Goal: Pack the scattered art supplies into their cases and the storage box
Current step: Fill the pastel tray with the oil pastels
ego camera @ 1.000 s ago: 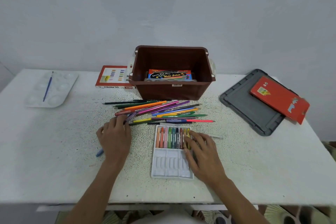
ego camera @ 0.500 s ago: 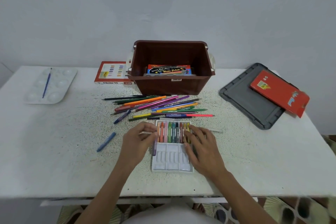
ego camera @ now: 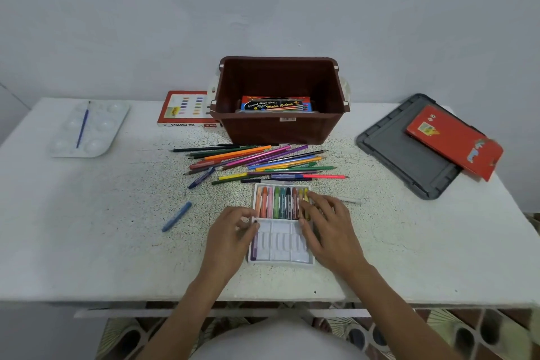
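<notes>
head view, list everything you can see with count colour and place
storage box: one, brown, table's far centre
paint set: one, blue-black, inside the box
pastel case: one, red-white, left of the box
pencils: many, mixed colours, before the box
pastel tray: one, white, near centre; top row filled
purple pastel: one, tray's lower left slot
blue pastels: two, loose left of the tray
palette: one, white, far left
brush: one, blue, on the palette
lid: one, grey, right
red case: one, on the lid
table: one, white
left hand: on the purple pastel
right hand: on the tray
</notes>
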{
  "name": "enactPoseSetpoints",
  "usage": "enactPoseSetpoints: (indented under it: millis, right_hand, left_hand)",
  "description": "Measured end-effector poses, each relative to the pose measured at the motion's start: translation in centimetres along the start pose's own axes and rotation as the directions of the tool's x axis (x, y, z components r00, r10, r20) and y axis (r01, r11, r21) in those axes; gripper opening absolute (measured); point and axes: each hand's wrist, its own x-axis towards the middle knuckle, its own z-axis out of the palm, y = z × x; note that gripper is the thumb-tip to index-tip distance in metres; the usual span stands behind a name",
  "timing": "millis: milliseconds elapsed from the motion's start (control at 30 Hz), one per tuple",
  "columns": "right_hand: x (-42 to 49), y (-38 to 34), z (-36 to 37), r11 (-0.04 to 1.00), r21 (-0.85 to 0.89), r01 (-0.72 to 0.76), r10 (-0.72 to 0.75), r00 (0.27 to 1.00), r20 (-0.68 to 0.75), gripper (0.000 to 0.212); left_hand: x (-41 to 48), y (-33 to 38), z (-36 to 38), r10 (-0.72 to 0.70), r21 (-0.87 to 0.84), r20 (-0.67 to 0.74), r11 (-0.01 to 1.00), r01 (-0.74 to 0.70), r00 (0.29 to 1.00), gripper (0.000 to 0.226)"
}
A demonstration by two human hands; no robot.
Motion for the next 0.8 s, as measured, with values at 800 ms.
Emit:
enactPoseSetpoints:
  millis: [800]
  right_hand:
    - [-0.2,-0.5,-0.7,1.0,-0.019,-0.018,0.018,1.0,0.02,0.051]
  left_hand:
    - [-2.9,-2.1,0.9,0.272,0.476,0.009,0.845,-0.244,0.962,0.044]
